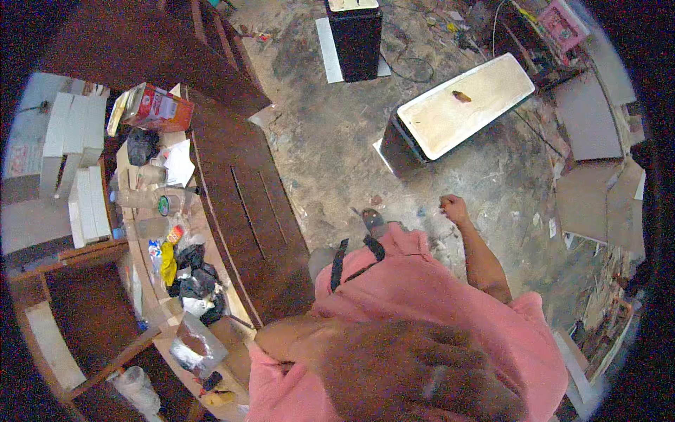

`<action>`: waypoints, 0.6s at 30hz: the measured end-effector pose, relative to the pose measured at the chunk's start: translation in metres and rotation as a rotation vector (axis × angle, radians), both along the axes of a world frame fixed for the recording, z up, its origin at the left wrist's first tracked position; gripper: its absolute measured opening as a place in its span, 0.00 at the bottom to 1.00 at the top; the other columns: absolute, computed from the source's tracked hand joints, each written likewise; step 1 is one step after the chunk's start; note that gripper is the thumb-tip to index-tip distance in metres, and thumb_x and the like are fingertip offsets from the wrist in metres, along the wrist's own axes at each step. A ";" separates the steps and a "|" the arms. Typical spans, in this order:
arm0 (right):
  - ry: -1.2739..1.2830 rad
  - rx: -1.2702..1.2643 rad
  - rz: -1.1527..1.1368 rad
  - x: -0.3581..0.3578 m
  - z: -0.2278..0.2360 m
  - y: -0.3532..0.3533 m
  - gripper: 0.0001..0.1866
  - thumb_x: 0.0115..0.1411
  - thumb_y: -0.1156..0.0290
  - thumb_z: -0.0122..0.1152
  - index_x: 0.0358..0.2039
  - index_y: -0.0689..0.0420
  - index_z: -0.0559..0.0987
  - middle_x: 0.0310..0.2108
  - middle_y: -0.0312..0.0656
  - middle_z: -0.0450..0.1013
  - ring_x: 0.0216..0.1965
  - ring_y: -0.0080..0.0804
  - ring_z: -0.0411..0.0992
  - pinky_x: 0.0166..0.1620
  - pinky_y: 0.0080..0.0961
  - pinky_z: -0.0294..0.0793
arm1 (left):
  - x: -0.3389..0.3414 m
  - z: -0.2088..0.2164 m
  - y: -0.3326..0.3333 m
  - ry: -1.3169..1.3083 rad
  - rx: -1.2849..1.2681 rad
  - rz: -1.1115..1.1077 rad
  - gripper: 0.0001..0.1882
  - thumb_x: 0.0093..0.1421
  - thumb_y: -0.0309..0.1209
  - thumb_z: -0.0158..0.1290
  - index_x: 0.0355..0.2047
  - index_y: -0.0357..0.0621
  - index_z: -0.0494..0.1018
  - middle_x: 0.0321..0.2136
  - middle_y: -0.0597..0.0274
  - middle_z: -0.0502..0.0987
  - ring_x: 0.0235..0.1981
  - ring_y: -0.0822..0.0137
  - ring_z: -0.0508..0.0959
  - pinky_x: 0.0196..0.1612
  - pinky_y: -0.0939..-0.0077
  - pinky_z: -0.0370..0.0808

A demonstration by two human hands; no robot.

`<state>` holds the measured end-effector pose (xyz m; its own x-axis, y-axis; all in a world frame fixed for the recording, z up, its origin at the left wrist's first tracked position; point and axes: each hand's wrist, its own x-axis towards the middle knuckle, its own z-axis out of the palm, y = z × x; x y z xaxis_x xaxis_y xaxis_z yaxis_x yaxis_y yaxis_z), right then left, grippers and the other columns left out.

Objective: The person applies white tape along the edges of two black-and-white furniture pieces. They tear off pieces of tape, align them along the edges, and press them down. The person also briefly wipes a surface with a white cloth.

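Observation:
My left hand is raised close in front of my pink shirt, large and blurred. Its fingers stretch toward the right, and I see nothing held in them. My right hand hangs out over the floor with its fingers curled in, apparently around nothing. Beyond it stands a long black box with a cream-white top, nearest to this hand but apart from it. A small brown object lies on that top. Past my left arm is a dark brown wooden piece with slots.
Along the left, a bench holds a red tin, jars, a yellow bag and black plastic bags. Another black box stands at the back. Cables trail over the stained floor. Boards lean at the right.

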<state>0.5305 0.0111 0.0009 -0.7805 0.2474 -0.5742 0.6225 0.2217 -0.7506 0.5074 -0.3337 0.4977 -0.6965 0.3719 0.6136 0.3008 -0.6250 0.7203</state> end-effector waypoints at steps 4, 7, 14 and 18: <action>-0.152 0.112 -0.117 0.102 -0.037 0.033 0.14 0.63 0.59 0.60 0.39 0.57 0.82 0.27 0.40 0.79 0.22 0.27 0.76 0.22 0.23 0.71 | -0.012 0.015 0.019 0.026 0.104 -0.170 0.16 0.61 0.36 0.55 0.44 0.37 0.73 0.38 0.49 0.77 0.36 0.53 0.79 0.42 0.63 0.77; -0.324 0.286 0.092 0.186 -0.070 0.042 0.11 0.60 0.61 0.62 0.38 0.54 0.82 0.26 0.39 0.79 0.24 0.26 0.77 0.25 0.26 0.73 | -0.014 0.021 0.020 0.031 0.144 -0.242 0.16 0.61 0.37 0.55 0.42 0.38 0.74 0.37 0.49 0.78 0.35 0.52 0.79 0.40 0.62 0.77; -0.203 0.450 0.680 0.205 -0.061 -0.046 0.12 0.54 0.60 0.62 0.30 0.55 0.82 0.27 0.40 0.80 0.29 0.36 0.78 0.35 0.38 0.78 | -0.009 0.025 -0.007 0.106 0.133 -0.290 0.16 0.61 0.41 0.56 0.38 0.39 0.77 0.35 0.51 0.79 0.33 0.51 0.79 0.37 0.60 0.77; -0.080 0.265 0.291 0.120 -0.024 -0.090 0.17 0.58 0.58 0.60 0.32 0.61 0.83 0.25 0.42 0.79 0.27 0.34 0.77 0.35 0.39 0.78 | -0.007 -0.011 -0.030 0.280 -0.286 -0.460 0.14 0.59 0.39 0.54 0.36 0.42 0.79 0.36 0.52 0.78 0.37 0.50 0.79 0.43 0.61 0.76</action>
<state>0.6510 -0.0789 -0.0229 -0.7955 0.1701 -0.5816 0.5588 0.5771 -0.5956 0.5008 -0.3636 0.4871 -0.2517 0.7738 0.5813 0.2479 -0.5291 0.8115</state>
